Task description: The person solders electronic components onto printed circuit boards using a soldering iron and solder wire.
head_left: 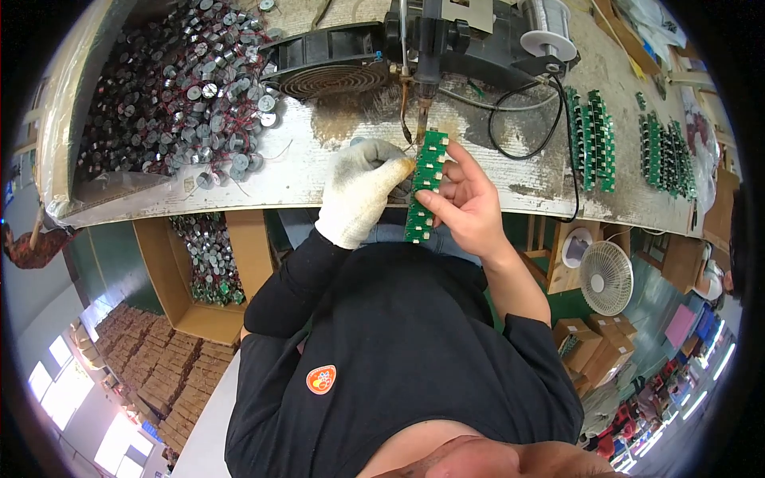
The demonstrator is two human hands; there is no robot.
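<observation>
A strip of green circuit boards (426,183) with small pale connectors is upright in front of me, tilted slightly. My bare right hand (476,211) grips its right edge between thumb and fingers. My left hand (357,187), in a white work glove, is closed at the strip's left edge, its thumb and fingertips pinched together. What lies in that pinch is too small to make out. Just above the strip's top end, a mounted soldering iron (424,103) points down, with a thin metal feed tube (405,107) beside its tip.
Small round motors (199,88) with red wires fill a box at the left. A black fan (327,68) and a solder spool (548,32) stand at the back. More green board strips (596,143) lie at the right. A black cable (570,159) hangs over the bench edge.
</observation>
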